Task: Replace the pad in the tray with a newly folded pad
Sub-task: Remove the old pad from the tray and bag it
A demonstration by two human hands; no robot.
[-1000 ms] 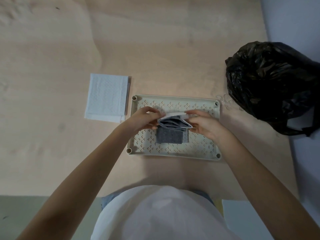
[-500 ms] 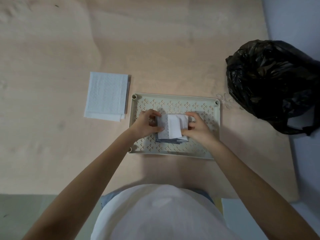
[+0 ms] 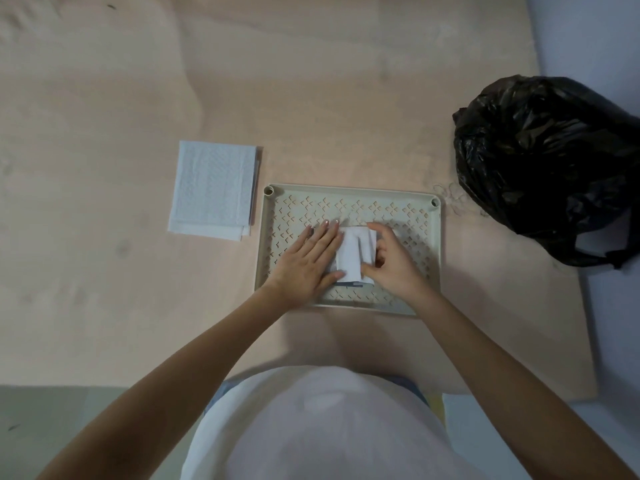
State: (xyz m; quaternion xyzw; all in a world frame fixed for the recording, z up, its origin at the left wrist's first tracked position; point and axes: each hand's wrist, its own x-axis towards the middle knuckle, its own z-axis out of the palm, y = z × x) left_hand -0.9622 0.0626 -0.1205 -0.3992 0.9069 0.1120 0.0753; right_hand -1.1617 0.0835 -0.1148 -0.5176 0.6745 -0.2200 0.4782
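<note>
A cream perforated tray lies on the wooden floor in front of me. In its middle sits a small folded pad, white on top with a grey-blue layer showing at its near edge. My left hand lies flat with straight fingers, pressing on the pad's left side. My right hand has curled fingers and pinches the pad's right edge. A second folded white pad rests on the floor just left of the tray.
A bulging black plastic bag stands to the right of the tray, near the edge of the wooden floor. A small tangle of thin threads lies between tray and bag. Pale blue floor runs along the right.
The pad was held up between both hands and partly open; it has been folded down onto the tray. My left hand has flattened onto it, and my right hand stays at its right edge.
</note>
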